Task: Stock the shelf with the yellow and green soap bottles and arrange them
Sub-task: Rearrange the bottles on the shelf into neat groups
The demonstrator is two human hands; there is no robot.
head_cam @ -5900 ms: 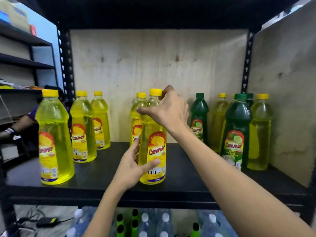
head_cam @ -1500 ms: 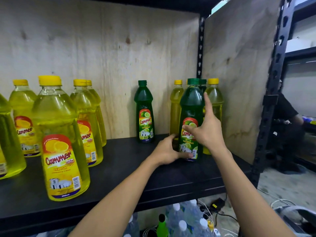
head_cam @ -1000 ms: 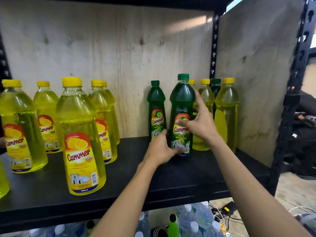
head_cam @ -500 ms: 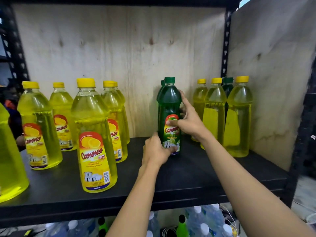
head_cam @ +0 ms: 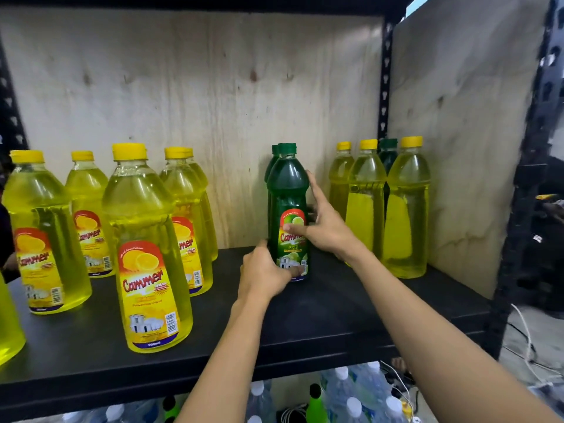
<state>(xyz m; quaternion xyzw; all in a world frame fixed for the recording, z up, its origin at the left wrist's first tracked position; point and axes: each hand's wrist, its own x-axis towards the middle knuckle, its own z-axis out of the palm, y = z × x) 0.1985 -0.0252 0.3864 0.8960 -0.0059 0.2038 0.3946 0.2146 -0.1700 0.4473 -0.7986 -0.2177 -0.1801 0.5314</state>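
Observation:
A green soap bottle [head_cam: 287, 190] stands upright mid-shelf, right in front of a second green bottle [head_cam: 270, 166] that it mostly hides. My right hand [head_cam: 323, 227] wraps its label from the right and my left hand [head_cam: 265, 270] grips its base from the left. Several yellow soap bottles [head_cam: 146, 248] stand on the left half of the black shelf [head_cam: 335, 303]. At the right end stand three more yellow bottles [head_cam: 406, 206] with a third green bottle [head_cam: 388, 154] behind them.
Plywood panels [head_cam: 213, 96] close the back and right side of the shelf bay. A black upright post [head_cam: 525, 184] frames the right front corner. Below the shelf lie clear water bottles [head_cam: 351, 401] and cables.
Both hands have slid the green bottle left from the right-hand group to stand in front of the other green bottle at mid-shelf. The view has swung left.

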